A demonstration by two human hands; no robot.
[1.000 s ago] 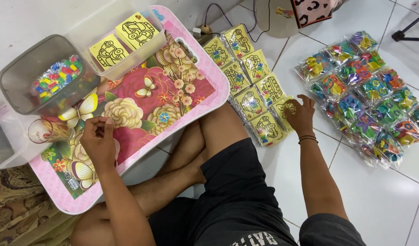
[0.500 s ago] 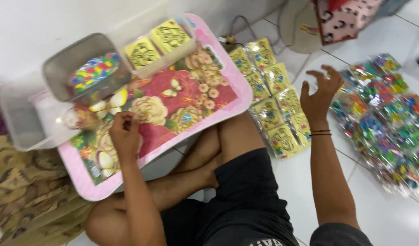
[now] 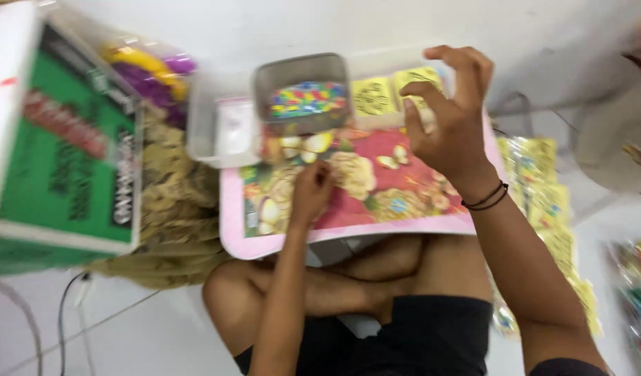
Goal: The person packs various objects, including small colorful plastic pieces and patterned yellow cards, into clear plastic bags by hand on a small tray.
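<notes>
Down on the floral tray (image 3: 404, 224), left hand (image 3: 312, 191) curled shut, perhaps pinching something small. Above it, right hand (image 3: 449, 115) raised, fingers spread, empty, near yellow packets (image 3: 373, 96) and bead tin (image 3: 303, 94).

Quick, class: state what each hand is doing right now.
Left hand: closed, resting on the pink-rimmed floral tray; contents cannot be told.
Right hand: open, raised, holding nothing.

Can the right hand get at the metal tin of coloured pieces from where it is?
Probably yes: the right hand hovers open above the floral tray, beside the tin, with nothing between them.
</notes>
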